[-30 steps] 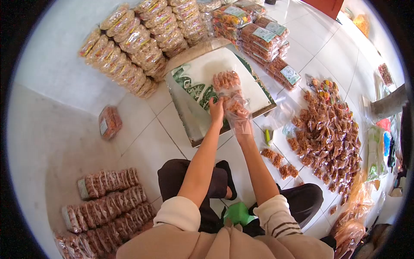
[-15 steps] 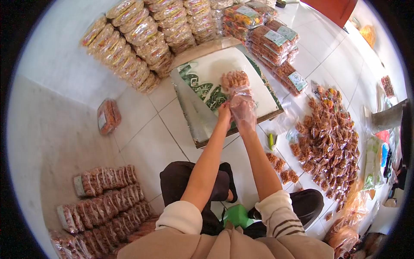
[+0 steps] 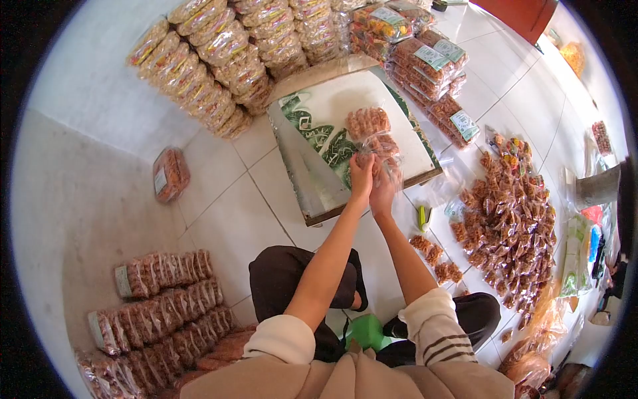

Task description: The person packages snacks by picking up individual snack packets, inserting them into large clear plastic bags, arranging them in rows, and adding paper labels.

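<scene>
A clear plastic bag is in my hands over the near part of a low white-and-green board. My left hand is closed on the bag's near end, fingers curled around brown snack packets. Pressed against it, my right hand is closed on the bag's right side. Small brown snack packets show through the plastic just beyond my fingers. Another row of snack packets lies farther up the board; whether the plastic covers it I cannot tell.
The board stands on white tiles. Stacked noodle-like packs line the wall behind; labelled snack packs sit back right. A heap of small packets spreads to the right, beside a green cutter-like tool. Filled bags lie front left.
My right hand, inside the clear bag before, has drawn back towards me and now grips it from outside. Some brown packets now show in the bag between my hands and the far row.
</scene>
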The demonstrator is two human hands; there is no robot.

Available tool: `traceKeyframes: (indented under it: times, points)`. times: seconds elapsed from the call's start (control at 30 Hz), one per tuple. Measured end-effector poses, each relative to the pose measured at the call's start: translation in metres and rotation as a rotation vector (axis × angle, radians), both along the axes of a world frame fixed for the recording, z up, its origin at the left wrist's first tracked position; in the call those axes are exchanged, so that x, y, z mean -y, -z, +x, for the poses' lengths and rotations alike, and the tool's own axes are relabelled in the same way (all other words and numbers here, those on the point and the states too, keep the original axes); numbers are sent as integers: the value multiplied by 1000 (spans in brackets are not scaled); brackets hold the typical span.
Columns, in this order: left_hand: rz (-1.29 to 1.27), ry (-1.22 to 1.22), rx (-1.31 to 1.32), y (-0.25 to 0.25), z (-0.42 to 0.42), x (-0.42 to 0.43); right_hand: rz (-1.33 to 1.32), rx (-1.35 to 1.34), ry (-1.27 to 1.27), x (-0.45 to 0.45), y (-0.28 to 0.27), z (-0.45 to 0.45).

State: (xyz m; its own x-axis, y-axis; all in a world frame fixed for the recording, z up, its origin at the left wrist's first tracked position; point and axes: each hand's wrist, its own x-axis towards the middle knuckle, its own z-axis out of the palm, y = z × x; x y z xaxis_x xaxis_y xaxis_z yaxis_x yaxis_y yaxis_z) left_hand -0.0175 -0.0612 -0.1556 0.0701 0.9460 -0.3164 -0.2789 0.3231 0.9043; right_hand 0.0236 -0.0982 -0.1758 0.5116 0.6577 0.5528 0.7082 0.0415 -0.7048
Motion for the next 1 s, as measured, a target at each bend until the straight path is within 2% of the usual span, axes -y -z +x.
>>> traceKeyframes:
  times: [0.03, 0.07, 0.13, 0.17, 0.23, 0.27, 0.33, 0.4, 0.47, 0.53, 0.57, 0.63, 0.7, 0.73, 0.8, 0.87, 0.93, 1.0]
  points:
    - [95, 17, -112, 2, 0, 1, -103, 147, 35, 4, -2, 0]
    - [95, 15, -110, 10, 0, -2, -104, 149, 33, 9, -4, 0]
    - [210, -96, -285, 60, 2, -11, -165, 70, -7, 22, -7, -1]
    - [207, -94, -283, 58, 2, -7, -169, 72, -5, 26, -5, 1]
    - [270, -150, -483, 44, -3, 10, -198, -106, -137, 33, 0, 5]
    - [269, -151, -485, 36, -5, 19, -210, -197, -205, 34, 1, 5]
    - [345, -157, -764, 20, -9, 32, -137, -203, -159, 32, -3, 0]
    - [284, -125, -731, 10, -13, 34, -62, -207, -112, 29, -5, -5]
    - [223, -88, -697, 4, -15, 34, -71, -385, -117, 27, -1, -8]
    - [425, -98, -758, 6, -18, 33, -73, -315, -122, 22, -3, -6]
    - [426, -97, -761, 7, -20, 34, -75, -243, -126, 18, -4, -5]
    - [459, 73, -827, 7, -24, 38, -90, -289, -119, 8, -12, -2]
    - [458, 143, -829, 6, -27, 41, -106, -336, -114, -2, -15, -1]
    - [455, 214, -828, 6, -29, 41, -193, -356, -125, -5, -16, 1]
    - [414, 182, -818, 3, -30, 40, -280, -372, -131, -4, -7, 4]
    - [375, 155, -795, 4, -28, 36, -118, -551, -143, 6, 21, 4]
    - [377, -14, -723, 13, -26, 33, -136, -633, -48, 22, -5, 2]
    - [398, 3, -746, 17, -25, 33, -155, -727, 46, 27, -17, 2]
